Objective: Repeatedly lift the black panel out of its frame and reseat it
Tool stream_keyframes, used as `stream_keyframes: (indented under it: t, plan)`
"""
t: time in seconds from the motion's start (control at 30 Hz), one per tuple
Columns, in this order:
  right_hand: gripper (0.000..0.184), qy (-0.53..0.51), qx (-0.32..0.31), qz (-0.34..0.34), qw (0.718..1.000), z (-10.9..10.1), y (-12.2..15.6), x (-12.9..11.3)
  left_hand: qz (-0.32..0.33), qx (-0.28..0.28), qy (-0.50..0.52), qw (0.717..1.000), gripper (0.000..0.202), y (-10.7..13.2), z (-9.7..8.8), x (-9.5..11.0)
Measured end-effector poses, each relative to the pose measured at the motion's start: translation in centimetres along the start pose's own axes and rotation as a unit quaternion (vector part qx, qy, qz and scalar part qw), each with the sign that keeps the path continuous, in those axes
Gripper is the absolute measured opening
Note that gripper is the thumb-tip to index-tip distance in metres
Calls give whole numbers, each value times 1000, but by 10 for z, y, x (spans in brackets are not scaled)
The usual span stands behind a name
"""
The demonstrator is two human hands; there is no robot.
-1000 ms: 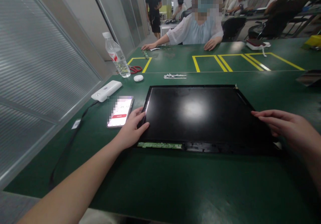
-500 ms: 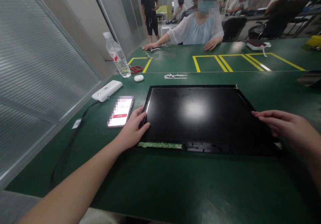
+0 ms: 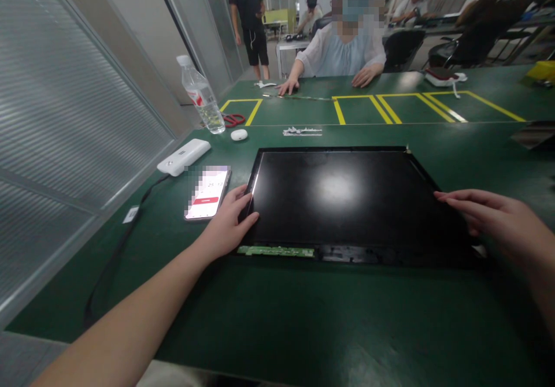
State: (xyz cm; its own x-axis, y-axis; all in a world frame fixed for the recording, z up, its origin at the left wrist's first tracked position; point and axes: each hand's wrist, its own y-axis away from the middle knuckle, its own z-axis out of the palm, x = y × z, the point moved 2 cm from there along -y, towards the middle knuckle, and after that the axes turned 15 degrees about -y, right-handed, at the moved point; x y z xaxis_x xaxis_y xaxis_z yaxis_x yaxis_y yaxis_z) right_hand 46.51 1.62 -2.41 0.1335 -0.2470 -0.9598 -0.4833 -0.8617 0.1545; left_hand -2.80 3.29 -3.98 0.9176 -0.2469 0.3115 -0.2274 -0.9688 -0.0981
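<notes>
A large black display panel (image 3: 342, 199) lies flat on the green table (image 3: 303, 317), with a narrow green circuit strip (image 3: 276, 251) along its near edge. My left hand (image 3: 228, 225) grips the panel's left edge, thumb on top and fingers curled round the side. My right hand (image 3: 498, 219) rests at the panel's right edge with fingers stretched out and lying flat. A phone (image 3: 207, 192) with a lit screen lies just left of my left hand.
A white power bank (image 3: 184, 156) with a black cable, a water bottle (image 3: 202, 95), red scissors (image 3: 234, 120) and a small white case (image 3: 239, 135) lie at the left. Yellow tape boxes (image 3: 390, 107) mark the far table, where a seated person works. A glass partition runs along the left.
My hands and the panel have stayed put. The person across the table has pulled one hand inward. A standing person in the background has walked further left.
</notes>
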Motion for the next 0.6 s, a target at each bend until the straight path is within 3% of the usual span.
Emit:
stream_keyframes:
  t: [0.27, 0.4, 0.5, 0.6]
  plan:
    - [64, 10, 10, 18, 1000, 1, 0, -1, 17, -10, -11, 1000, 61, 4, -2, -1]
    - [68, 7, -4, 31, 999, 2, 0, 0, 83, -6, -24, 996, 78, 7, -8, -5]
    - [66, -8, -3, 46, 999, 4, 2, -3, 150, -7, -31, 988, 66, 9, -13, -5]
    - [70, 12, -14, 10, 1000, 7, 4, -7, 161, -22, -16, 987, 58, 8, -15, -4]
